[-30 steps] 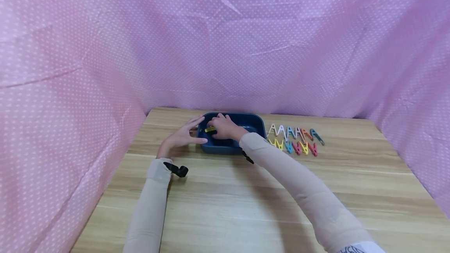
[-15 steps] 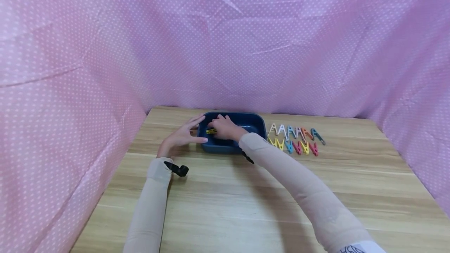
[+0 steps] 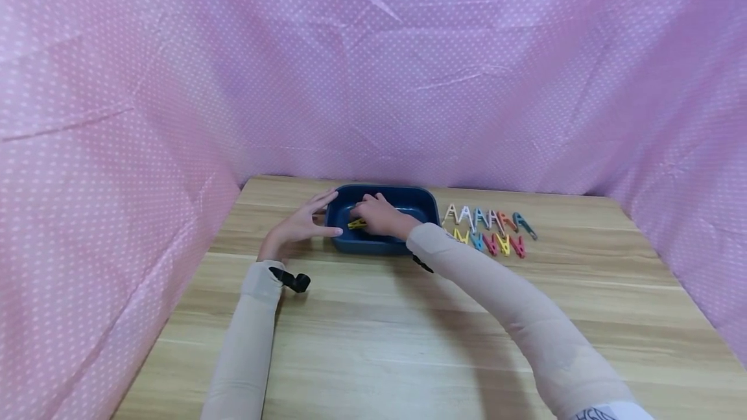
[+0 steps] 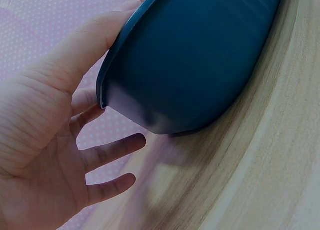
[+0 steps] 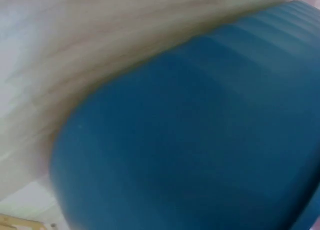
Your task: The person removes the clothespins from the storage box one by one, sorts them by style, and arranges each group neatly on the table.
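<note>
A dark blue plastic basin (image 3: 364, 248) sits near the back of the table. My right hand (image 3: 378, 214) reaches inside it and pinches a yellow clothespin (image 3: 356, 223) at the left part of the basin. At the basin's left end is my left hand (image 3: 300, 223), thumb and fingers spread wide around the corner. In the left wrist view, that thumb (image 4: 95, 37) lies along the rim while two fingers stretch out free. The right wrist view holds mostly the basin's outer wall (image 5: 190, 130), and the right hand is hidden there.
Right of the basin, several clothespins lie in two rows, among them a blue-grey one (image 3: 524, 224), an orange one (image 3: 506, 221) and a red one (image 3: 517, 246). A pink dotted cloth (image 3: 373, 83) hangs behind the wooden table (image 3: 362, 342).
My right hand has shifted slightly right inside the basin, bringing the yellow clothespin along. The left hand has kept its place at the basin's end.
</note>
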`<state>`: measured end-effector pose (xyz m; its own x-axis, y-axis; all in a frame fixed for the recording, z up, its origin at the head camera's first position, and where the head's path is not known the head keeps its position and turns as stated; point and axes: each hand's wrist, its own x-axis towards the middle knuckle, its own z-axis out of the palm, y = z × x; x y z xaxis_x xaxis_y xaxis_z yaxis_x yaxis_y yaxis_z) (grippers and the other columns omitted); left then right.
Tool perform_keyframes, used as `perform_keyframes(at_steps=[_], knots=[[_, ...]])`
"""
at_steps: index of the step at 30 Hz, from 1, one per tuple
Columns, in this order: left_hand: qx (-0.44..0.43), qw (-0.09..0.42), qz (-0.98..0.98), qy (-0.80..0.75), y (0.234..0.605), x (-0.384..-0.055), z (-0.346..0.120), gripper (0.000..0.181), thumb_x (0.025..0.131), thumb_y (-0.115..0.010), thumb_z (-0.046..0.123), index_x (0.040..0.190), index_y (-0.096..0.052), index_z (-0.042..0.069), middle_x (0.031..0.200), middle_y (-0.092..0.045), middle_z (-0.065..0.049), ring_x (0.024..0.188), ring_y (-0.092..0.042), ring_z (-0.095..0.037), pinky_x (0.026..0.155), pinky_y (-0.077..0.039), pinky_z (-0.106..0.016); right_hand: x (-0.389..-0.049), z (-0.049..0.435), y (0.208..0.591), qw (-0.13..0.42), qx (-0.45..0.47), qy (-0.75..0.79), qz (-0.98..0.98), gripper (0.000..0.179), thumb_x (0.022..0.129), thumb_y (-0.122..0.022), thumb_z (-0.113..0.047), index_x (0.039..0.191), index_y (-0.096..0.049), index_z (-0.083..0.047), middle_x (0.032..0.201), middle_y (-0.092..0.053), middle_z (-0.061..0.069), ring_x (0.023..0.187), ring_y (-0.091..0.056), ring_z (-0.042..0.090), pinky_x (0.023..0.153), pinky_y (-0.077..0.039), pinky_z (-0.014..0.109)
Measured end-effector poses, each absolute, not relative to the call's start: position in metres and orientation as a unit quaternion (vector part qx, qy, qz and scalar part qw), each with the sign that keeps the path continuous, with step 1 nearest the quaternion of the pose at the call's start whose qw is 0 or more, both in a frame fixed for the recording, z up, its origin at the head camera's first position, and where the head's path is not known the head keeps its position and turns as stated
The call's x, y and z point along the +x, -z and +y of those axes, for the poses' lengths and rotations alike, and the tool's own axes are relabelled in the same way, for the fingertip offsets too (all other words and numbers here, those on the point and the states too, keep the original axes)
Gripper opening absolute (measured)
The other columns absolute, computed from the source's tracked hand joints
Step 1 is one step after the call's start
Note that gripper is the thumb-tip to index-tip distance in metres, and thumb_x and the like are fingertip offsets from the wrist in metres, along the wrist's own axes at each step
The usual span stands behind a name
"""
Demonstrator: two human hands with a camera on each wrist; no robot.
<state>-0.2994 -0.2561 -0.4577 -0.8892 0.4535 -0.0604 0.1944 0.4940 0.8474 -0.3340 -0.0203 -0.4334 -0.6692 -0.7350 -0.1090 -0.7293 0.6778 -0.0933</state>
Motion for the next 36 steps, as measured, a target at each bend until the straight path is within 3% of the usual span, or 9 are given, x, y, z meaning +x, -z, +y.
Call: perform_keyframes(at_steps=[7, 16, 24, 36], knots=[[0.196, 0.136, 0.857, -0.458, 0.456, -0.299, -0.255, 0.098, 0.089, -0.079, 0.041, 0.164, -0.018, 0.033, 0.173, -0.003, 0.003, 0.154, -0.025, -0.036, 0.122, -0.026, -0.063, -0.332, -0.023, 0.436, 0.052, -0.42, 0.004, 0.906, 0.033, 0.098, -0.071, -0.024, 0.129, -0.071, -0.015, 0.126, -0.07, 0.005, 0.114, -0.055, 0.024, 0.1, -0.045, 0.045], [0.19, 0.138, 0.853, -0.466, 0.455, -0.298, -0.251, 0.096, 0.089, -0.079, 0.042, 0.163, -0.02, 0.035, 0.173, -0.005, 0.008, 0.155, -0.023, -0.033, 0.123, -0.024, -0.062, -0.33, -0.028, 0.436, 0.039, -0.417, -0.017, 0.908, 0.026, 0.097, -0.071, -0.023, 0.12, -0.075, -0.012, 0.12, -0.072, 0.004, 0.11, -0.054, 0.024, 0.097, -0.046, 0.042], [0.19, 0.136, 0.855, -0.463, 0.457, -0.298, -0.254, 0.096, 0.088, -0.08, 0.043, 0.163, -0.019, 0.037, 0.173, -0.004, 0.009, 0.155, -0.024, -0.033, 0.123, -0.025, -0.062, -0.328, -0.027, 0.427, 0.007, -0.446, -0.029, 0.895, 0.018, 0.096, -0.072, -0.022, 0.111, -0.078, -0.013, 0.114, -0.071, 0.004, 0.112, -0.056, 0.026, 0.105, -0.044, 0.048], [0.186, 0.138, 0.849, -0.476, 0.458, -0.299, -0.255, 0.098, 0.088, -0.08, 0.042, 0.164, -0.019, 0.034, 0.173, -0.005, 0.01, 0.153, -0.027, -0.035, 0.124, -0.027, -0.057, -0.318, -0.003, 0.406, -0.054, -0.469, -0.066, 0.879, 0.013, 0.095, -0.073, -0.021, 0.104, -0.076, -0.012, 0.107, -0.07, 0.005, 0.107, -0.056, 0.025, 0.103, -0.044, 0.047]])
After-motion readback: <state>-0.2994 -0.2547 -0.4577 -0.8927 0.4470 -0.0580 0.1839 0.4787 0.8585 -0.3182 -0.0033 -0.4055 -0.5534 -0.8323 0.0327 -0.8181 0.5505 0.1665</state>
